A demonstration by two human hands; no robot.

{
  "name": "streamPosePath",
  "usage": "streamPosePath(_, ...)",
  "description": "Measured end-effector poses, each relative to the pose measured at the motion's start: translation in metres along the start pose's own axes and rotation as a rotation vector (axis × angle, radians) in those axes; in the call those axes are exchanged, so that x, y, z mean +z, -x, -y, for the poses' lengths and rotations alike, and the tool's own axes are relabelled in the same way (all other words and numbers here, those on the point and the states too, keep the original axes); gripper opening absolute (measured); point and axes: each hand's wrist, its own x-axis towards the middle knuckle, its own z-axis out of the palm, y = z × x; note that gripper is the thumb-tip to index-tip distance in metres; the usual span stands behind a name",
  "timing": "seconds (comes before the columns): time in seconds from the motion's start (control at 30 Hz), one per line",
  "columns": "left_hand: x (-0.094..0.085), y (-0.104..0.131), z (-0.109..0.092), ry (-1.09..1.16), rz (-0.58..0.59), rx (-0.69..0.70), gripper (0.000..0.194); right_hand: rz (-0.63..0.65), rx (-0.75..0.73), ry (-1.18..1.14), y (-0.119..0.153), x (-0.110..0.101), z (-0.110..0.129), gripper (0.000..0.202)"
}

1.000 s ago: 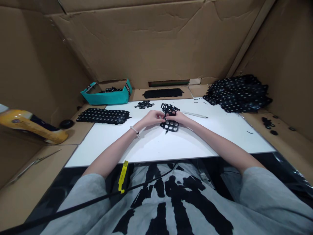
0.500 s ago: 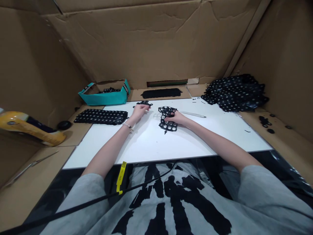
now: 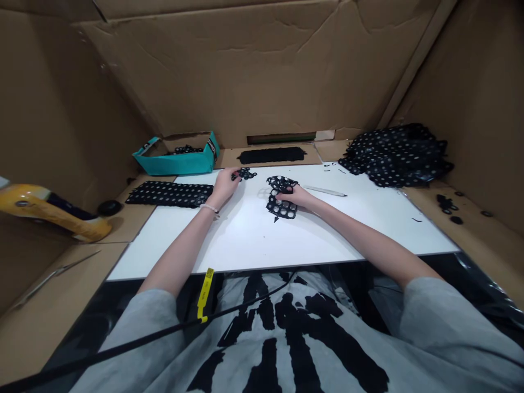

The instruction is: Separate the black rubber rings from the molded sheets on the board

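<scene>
My left hand (image 3: 226, 184) is at the upper left of the white board (image 3: 245, 240), its fingers closed at the edge of a small cluster of black rings (image 3: 247, 173); whether it grips any is hard to see. Near the board's middle my right hand (image 3: 295, 196) pinches a black perforated piece (image 3: 282, 208), whose upper part is folded over. A pale pen-like tool (image 3: 326, 191) lies right of that hand. Left of my left hand lies a flat black perforated strip (image 3: 170, 194).
A teal-edged box (image 3: 176, 164) stands at the back left, a solid black strip (image 3: 272, 155) at the back. Black perforated sheets (image 3: 397, 155) are heaped at the back right. A yellow-handled tool (image 3: 53, 210) and scissors (image 3: 59, 271) lie left. Black scraps (image 3: 446, 203) lie right.
My left hand has moved a little left, uncovering more of the ring cluster. The top of the perforated piece in my right hand has folded over slightly more.
</scene>
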Motion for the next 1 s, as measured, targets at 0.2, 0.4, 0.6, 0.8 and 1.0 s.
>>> streamPosePath(0.2, 0.012, 0.023, -0.064, 0.201, 0.468, 0.244, 0.032, -0.046, -0.044, -0.015, -0.004, 0.002, 0.0, 0.033)
streamPosePath(0.4, 0.028, 0.036, -0.083, 0.285, 0.417, 0.102, 0.035, -0.043, -0.07, 0.007, -0.007, 0.0, -0.003, 0.039)
streamPosePath(0.6, 0.022, 0.033, -0.077, 0.605, 0.634, -0.203, 0.043, -0.017, -0.033, 0.003, -0.009, 0.0, -0.007, 0.041)
streamPosePath(0.8, 0.011, 0.035, -0.089, 0.631, 0.755, -0.276, 0.045, -0.017, -0.041, -0.004, -0.006, 0.002, -0.002, 0.034)
streamPosePath(1.0, 0.026, 0.036, -0.082, 0.494, 0.571, -0.098, 0.038, -0.049, 0.013, 0.006, -0.003, 0.003, 0.003, 0.031)
